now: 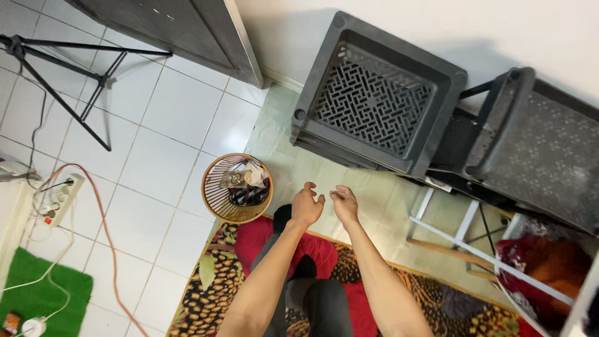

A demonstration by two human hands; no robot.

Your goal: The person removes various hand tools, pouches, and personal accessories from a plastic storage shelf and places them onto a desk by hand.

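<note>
My left hand (306, 206) and my right hand (344, 203) are held out side by side over the pale green floor mat (380, 200), fingers loosely curled and apart, holding nothing. They hover just in front of a dark grey plastic shelf tray (377, 93) with a lattice bottom that leans against the wall. A round wicker basket (219, 187) with small items inside sits to the left of my left hand. My legs in dark trousers rest on a red patterned rug (212, 281) below.
A second dark grey shelf unit (536, 143) stands at the right over a white metal frame (462, 240). A black tripod (68, 68) stands at top left. A power strip (59, 200) with an orange cable and a green mat (43, 293) lie at left.
</note>
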